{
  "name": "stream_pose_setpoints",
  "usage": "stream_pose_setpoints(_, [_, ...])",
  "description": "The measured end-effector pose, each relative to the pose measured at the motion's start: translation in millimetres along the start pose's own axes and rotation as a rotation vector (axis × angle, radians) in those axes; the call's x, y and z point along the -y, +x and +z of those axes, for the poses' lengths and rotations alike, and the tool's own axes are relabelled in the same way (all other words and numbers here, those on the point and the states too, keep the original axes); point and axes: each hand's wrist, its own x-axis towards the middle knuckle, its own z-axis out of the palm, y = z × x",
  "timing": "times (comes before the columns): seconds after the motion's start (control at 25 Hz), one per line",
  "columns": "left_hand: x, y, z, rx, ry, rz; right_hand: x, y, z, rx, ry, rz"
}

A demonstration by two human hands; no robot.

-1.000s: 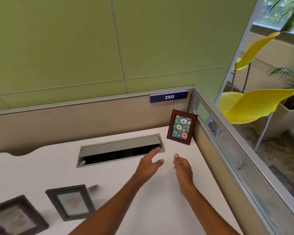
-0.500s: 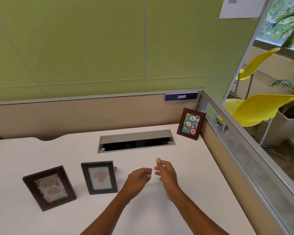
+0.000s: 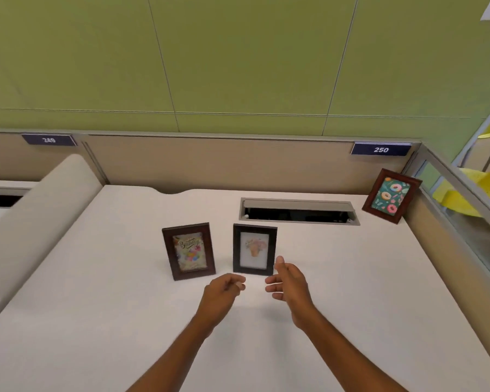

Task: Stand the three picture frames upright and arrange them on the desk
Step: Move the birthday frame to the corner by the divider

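Three picture frames are on the white desk [image 3: 351,278]. A red-brown frame with a doughnut print [image 3: 391,196] stands upright in the far right corner. A dark grey frame with a pale flower picture [image 3: 254,249] and a brown frame with a birthday card [image 3: 189,251] lie flat face up near the middle. My left hand [image 3: 224,290] hovers just in front of the grey frame, fingers loosely curled, holding nothing. My right hand [image 3: 287,280] is beside that frame's lower right corner, fingers apart and empty.
A grey cable tray with an open lid [image 3: 299,211] is set into the desk behind the frames. Beige partitions close the back and right sides, with a glass panel [image 3: 464,222] at right. A padded divider [image 3: 40,210] borders the left. Yellow chairs [image 3: 487,188] stand beyond.
The view swung left, so the two flat frames now sit mid-desk. Both hands drew back from the doughnut frame and moved left, close to the grey frame.
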Motion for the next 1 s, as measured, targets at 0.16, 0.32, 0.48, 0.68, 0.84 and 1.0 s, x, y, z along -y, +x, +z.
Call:
stream_pose_setpoints(0.16, [14.6,-8.6,-39.7,-0.102,-0.061,-0.036,6.4,-13.8,52.6,0.091,-0.041,-0.028])
stream_pose_setpoints(0.32, [24.5,-2.8,-71.5,-0.260,-0.129,-0.077,19.3,-11.7,94.9,0.211,-0.096,-0.081])
stream_pose_setpoints(0.48, [28.9,7.3,-91.1,-0.428,-0.215,-0.090,37.1,3.4,124.4,0.384,-0.129,-0.096])
stream_pose_setpoints(0.68, [28.8,29.2,-109.7,-0.583,-0.283,-0.143,49.6,29.1,158.7,0.419,-0.178,-0.045])
stream_pose_setpoints(0.84, [31.6,59.3,-123.2,-0.473,-0.309,-0.253,57.0,48.4,175.7,0.362,-0.165,0.005])
stream_pose_setpoints(1.0, [36.1,93.4,-135.8,-0.344,-0.364,-0.267,59.9,72.5,190.0,0.346,-0.115,-0.002])
